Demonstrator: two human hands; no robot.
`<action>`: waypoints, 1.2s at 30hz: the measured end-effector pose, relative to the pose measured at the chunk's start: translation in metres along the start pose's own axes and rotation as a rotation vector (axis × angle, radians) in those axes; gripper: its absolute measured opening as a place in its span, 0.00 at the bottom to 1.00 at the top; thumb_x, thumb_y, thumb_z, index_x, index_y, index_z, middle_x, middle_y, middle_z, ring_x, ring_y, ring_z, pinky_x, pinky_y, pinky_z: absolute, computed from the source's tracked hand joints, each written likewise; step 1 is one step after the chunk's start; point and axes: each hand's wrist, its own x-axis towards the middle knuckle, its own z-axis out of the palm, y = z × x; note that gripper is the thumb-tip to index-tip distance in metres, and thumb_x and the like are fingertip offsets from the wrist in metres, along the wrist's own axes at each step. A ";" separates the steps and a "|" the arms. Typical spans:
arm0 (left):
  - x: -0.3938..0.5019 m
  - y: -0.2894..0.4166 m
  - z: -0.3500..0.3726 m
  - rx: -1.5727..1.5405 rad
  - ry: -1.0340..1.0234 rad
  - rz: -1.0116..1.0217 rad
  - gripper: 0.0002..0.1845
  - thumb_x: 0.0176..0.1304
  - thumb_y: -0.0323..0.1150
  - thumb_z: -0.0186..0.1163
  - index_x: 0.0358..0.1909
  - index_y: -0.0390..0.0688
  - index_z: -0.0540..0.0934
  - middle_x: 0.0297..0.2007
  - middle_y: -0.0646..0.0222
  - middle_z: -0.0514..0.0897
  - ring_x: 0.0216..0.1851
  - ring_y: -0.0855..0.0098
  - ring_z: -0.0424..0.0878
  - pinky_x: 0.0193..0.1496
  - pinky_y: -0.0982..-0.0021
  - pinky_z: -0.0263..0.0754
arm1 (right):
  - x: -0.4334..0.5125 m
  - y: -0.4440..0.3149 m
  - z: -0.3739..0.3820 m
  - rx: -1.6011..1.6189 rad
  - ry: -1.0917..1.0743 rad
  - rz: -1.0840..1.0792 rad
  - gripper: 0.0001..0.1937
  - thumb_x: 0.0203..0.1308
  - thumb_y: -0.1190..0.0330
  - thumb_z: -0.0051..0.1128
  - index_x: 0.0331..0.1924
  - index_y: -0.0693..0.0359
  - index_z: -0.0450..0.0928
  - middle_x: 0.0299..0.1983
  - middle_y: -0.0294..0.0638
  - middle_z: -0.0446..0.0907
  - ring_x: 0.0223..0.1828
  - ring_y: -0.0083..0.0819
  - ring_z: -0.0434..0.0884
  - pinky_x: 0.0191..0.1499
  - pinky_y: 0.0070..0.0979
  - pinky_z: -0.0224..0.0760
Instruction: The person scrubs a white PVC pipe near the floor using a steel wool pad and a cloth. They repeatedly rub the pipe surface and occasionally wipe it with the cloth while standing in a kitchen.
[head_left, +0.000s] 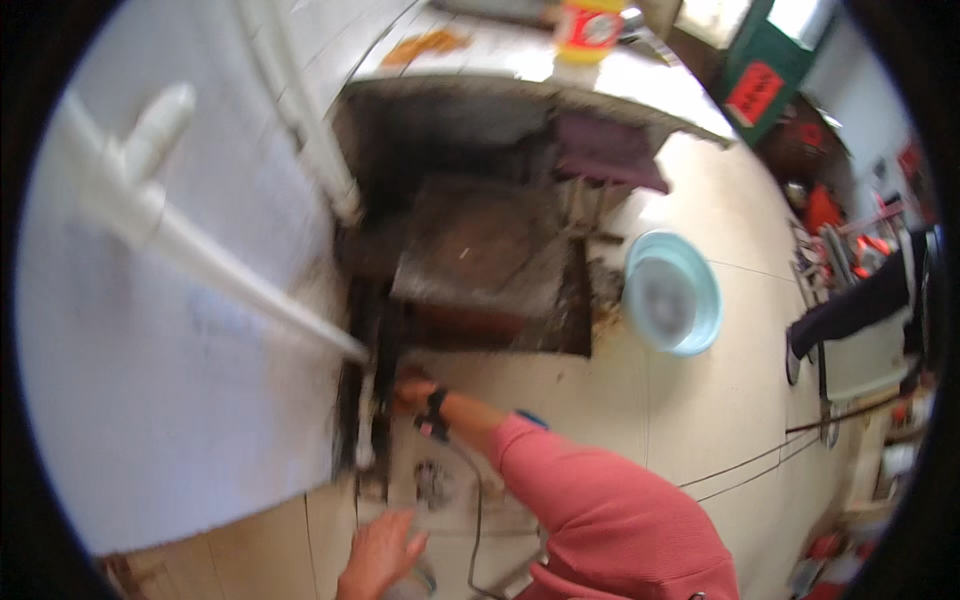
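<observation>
My right hand (411, 391), with a dark band and a small device at its wrist, reaches down beside a dark, sooty low table or stove (480, 262). It is blurred, and whether its fingers grip anything cannot be made out. Near the bottom edge is my left hand (381, 551), fingers spread and holding nothing. White pipes (247, 281) run down the wall to the left of my hands. A thin cable (478, 517) hangs from the wrist device.
A light blue basin (694, 300) stands on the tiled floor. Purple cloth (607, 150) hangs under the white counter (502, 64), which holds a yellow container (589, 34). At the right are a person's leg (847, 311) and a green chair seat (866, 360).
</observation>
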 end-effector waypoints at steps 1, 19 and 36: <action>-0.002 0.000 0.002 -0.009 -0.030 -0.031 0.22 0.67 0.46 0.65 0.53 0.41 0.79 0.50 0.50 0.84 0.52 0.45 0.82 0.53 0.44 0.77 | -0.003 0.004 -0.001 0.019 -0.082 0.011 0.12 0.67 0.67 0.56 0.46 0.62 0.88 0.45 0.52 0.88 0.46 0.49 0.86 0.53 0.41 0.79; 0.004 0.005 -0.012 -0.053 -0.026 -0.117 0.18 0.63 0.39 0.70 0.48 0.41 0.77 0.42 0.56 0.81 0.46 0.49 0.82 0.50 0.50 0.76 | 0.008 -0.077 -0.045 -0.104 -0.532 -0.128 0.06 0.56 0.74 0.60 0.34 0.65 0.86 0.29 0.44 0.87 0.31 0.40 0.86 0.37 0.40 0.80; -0.008 0.001 -0.017 -0.097 -0.087 -0.209 0.22 0.64 0.39 0.68 0.56 0.40 0.78 0.46 0.55 0.82 0.50 0.49 0.81 0.55 0.51 0.76 | -0.032 -0.088 -0.047 -0.514 -0.404 -0.863 0.13 0.45 0.77 0.64 0.39 0.61 0.87 0.42 0.48 0.84 0.49 0.48 0.82 0.52 0.43 0.77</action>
